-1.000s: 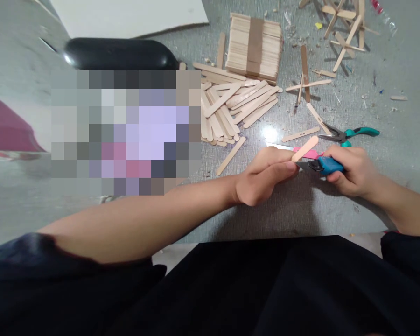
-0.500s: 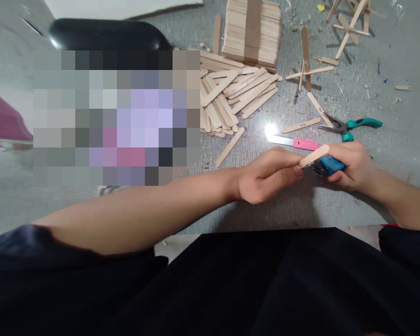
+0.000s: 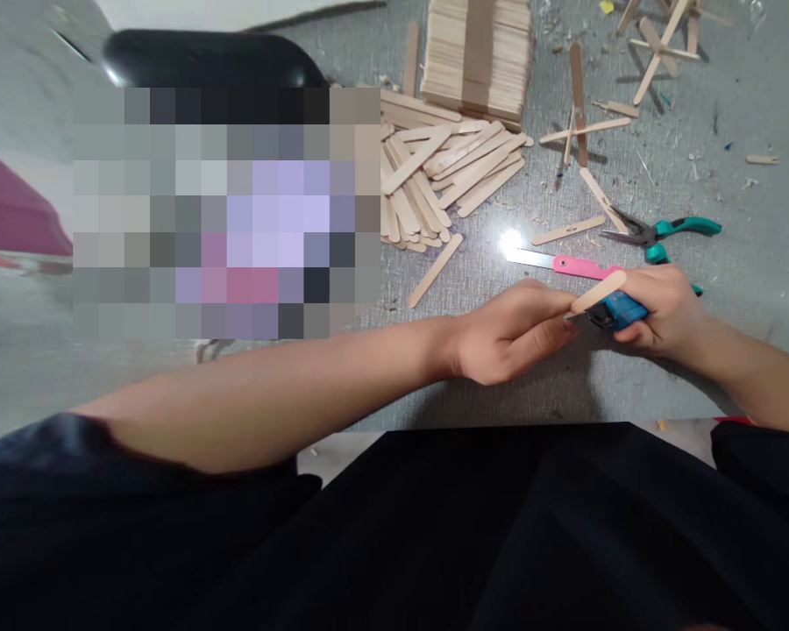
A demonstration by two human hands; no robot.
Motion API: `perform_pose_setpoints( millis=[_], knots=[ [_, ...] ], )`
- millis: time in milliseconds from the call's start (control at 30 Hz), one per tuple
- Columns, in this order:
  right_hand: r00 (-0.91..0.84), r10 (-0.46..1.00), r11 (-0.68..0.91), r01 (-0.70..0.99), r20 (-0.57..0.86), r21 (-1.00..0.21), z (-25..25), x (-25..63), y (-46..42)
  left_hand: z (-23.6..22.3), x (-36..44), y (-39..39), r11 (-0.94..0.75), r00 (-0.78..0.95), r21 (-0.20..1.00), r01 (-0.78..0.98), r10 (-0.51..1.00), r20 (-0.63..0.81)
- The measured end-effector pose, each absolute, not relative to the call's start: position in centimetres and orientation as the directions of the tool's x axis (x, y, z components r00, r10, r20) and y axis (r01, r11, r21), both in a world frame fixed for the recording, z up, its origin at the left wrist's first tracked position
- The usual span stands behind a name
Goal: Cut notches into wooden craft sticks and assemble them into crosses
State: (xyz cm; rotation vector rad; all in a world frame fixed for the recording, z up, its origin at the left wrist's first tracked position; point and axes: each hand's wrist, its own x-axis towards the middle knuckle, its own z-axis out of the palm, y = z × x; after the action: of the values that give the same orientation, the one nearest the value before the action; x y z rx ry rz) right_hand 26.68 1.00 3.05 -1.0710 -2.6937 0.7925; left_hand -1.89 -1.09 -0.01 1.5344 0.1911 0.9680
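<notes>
My left hand [image 3: 509,337] pinches one end of a wooden craft stick [image 3: 603,289] between thumb and fingers. The stick's rounded free end points up and to the right. Wrapped in my right hand [image 3: 664,307] is a blue utility knife [image 3: 623,313], its thin blade reaching under the stick near my left fingertips. Whether the blade is in the wood I cannot tell. Just beyond my hands lies a pink-handled knife [image 3: 577,265] with a bare blade. Green-handled pliers [image 3: 690,226] rest open behind my right hand.
Loose craft sticks [image 3: 473,171] are heaped beyond my left arm, near a banded stack of sticks [image 3: 503,57]. Crossed stick pieces [image 3: 575,131] and wood chips lie farther right. A black rounded object [image 3: 210,57] is at the upper left, above a blurred-out area.
The view has shifted slightly. My hands keep the same grip on the stick and the utility knife, with hardly any other visible movement.
</notes>
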Motion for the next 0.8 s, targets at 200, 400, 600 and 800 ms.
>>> perform_pose_setpoints(
  millis=[200,400,600,800],
  knots=[
    [-0.769,0.637,0.648,0.493,0.057,-0.58,2.7,26.7,1.0,0.0,-1.9,-1.1,-0.181,0.65,0.909,-0.376,0.647,0.399],
    [-0.719,0.688,0.624,0.518,0.098,-0.585,3.0,26.0,1.2,0.2,-1.6,-1.9,0.05,0.615,0.891,-0.451,0.741,0.27],
    [-0.695,0.708,0.627,0.538,0.124,-0.563,2.6,26.2,1.4,-0.4,-1.8,-2.2,0.08,0.546,0.841,-0.535,0.792,0.272],
    [-0.71,0.704,0.572,0.562,0.006,-0.597,3.2,26.4,1.6,-0.5,-1.9,-2.0,0.077,0.551,0.847,-0.526,0.79,0.27]
  ],
)
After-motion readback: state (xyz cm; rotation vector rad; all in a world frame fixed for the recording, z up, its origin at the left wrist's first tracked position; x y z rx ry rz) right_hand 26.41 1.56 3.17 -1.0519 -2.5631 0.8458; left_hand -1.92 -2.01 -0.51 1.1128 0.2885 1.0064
